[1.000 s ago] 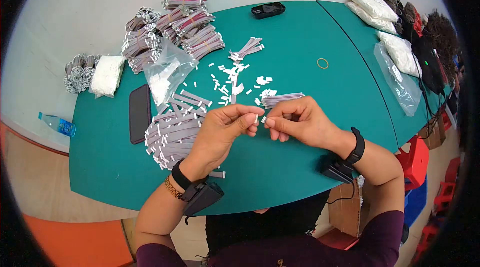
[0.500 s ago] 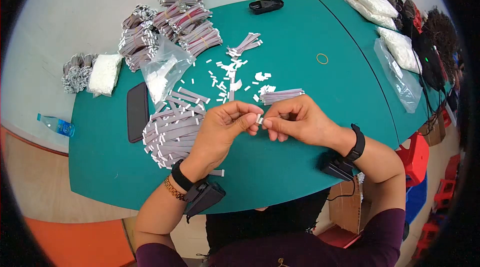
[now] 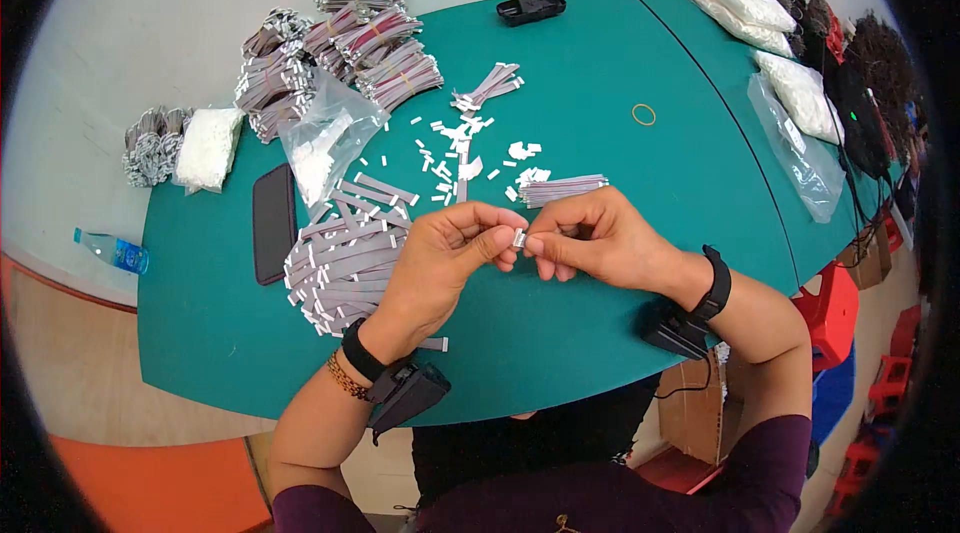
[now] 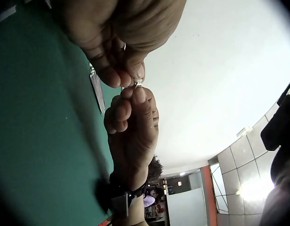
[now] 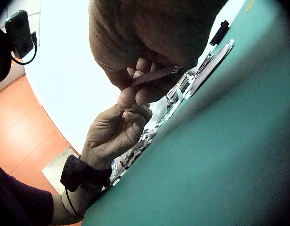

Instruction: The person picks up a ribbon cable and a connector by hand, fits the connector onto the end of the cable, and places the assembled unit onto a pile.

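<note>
In the head view my left hand (image 3: 440,255) and right hand (image 3: 612,243) meet fingertip to fingertip over the table. A small white connector piece (image 3: 519,237) sits between them, pinched by left thumb and forefinger. My right thumb and fingers pinch a short grey ribbon cable (image 5: 156,76), whose strip runs back under the right palm in the right wrist view. Its front end is at the white piece, partly hidden by fingertips. Left of my left hand lies a loose heap of grey ribbon cables (image 3: 345,273) with white ends.
Beyond the hands are a neat row of ribbon cables (image 3: 565,190) and scattered white pieces (image 3: 440,168). Banded cable bundles (image 3: 400,73), an open plastic bag (image 3: 335,123) and a dark flat case (image 3: 274,225) stand farther left. White packets (image 3: 800,98) lie at the right.
A second ago a small gap parted the two hands' fingertips. The right hand has since moved slightly left, bringing the cable end against the white piece. The view has shifted a little.
</note>
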The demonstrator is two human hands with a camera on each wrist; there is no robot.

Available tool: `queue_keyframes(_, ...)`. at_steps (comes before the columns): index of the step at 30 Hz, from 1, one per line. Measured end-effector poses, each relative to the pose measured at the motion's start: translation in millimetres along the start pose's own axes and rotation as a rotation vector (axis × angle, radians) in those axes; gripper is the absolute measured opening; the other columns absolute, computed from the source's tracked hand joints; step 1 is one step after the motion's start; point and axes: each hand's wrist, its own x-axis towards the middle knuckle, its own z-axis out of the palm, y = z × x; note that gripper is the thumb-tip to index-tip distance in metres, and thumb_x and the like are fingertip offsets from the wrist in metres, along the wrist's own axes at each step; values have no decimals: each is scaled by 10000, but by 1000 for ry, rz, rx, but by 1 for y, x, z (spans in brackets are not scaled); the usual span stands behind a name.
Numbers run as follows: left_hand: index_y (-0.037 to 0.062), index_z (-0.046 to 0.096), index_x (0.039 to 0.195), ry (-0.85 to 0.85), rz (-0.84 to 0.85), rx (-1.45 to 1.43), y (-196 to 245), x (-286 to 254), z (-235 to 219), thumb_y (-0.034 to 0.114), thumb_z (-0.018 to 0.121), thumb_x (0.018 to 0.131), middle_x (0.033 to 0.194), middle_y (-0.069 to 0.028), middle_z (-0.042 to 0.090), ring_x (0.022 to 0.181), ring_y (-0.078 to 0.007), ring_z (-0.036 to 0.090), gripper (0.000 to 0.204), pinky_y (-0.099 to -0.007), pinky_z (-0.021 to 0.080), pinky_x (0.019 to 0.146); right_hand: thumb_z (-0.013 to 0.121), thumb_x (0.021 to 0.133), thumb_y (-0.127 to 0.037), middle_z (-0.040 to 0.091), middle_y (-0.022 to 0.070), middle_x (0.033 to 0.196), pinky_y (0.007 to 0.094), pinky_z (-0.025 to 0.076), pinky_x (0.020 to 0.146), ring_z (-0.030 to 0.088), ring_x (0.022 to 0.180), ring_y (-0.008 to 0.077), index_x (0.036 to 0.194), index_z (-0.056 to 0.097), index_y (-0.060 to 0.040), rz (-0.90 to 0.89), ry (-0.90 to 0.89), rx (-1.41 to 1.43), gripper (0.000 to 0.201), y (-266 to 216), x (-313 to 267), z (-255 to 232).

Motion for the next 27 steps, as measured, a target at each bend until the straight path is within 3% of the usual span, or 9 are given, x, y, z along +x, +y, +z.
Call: queue_keyframes(27, -23, 613, 995, -13, -29, -46, 0, -1, 0, 94, 597, 867, 857, -54, 620, 743, -93, 562, 174, -224, 463, 688, 562, 897, -167, 595, -5, 685, 175, 419, 521, 517, 599, 29, 825, 639, -20, -11, 11, -4, 181, 2, -1, 0)
